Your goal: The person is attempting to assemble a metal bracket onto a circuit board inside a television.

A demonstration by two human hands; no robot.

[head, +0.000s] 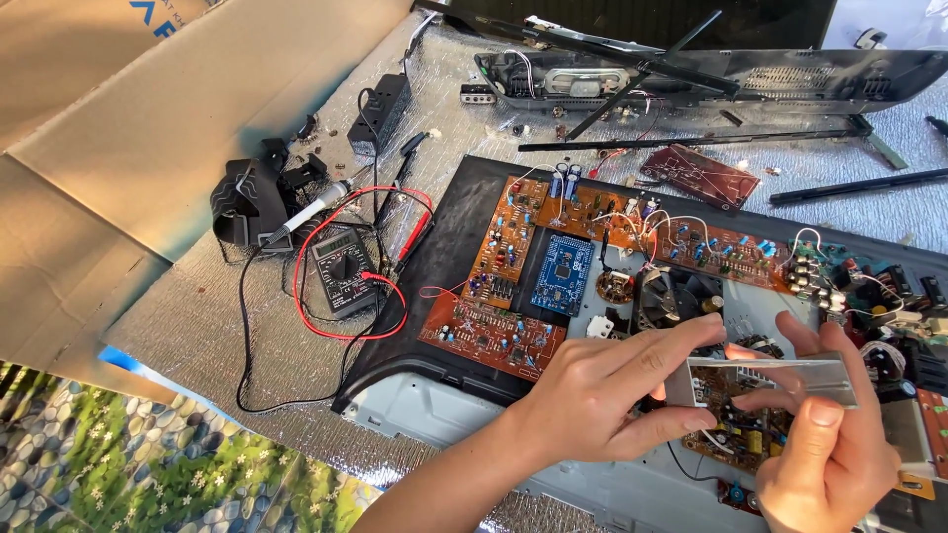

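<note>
Hands on a metal heat sink over the opened chassis

Metal heat sink (780,380), a grey bar joined to a small brown circuit board (736,419), sits gripped between both hands above the lower right of the open chassis (425,410). Left hand (602,395) pinches its left end with thumb and fingers closed; right hand (829,449) clamps the right end, thumb on top. Further left lie a blue circuit board (563,273), then a black multimeter (341,268) with red leads on silver foil matting (197,316).

Silver foil mat (197,316) over floor, cardboard sheet (148,109) left, pebble-print covering (128,464) below; bright sunlight.
</note>
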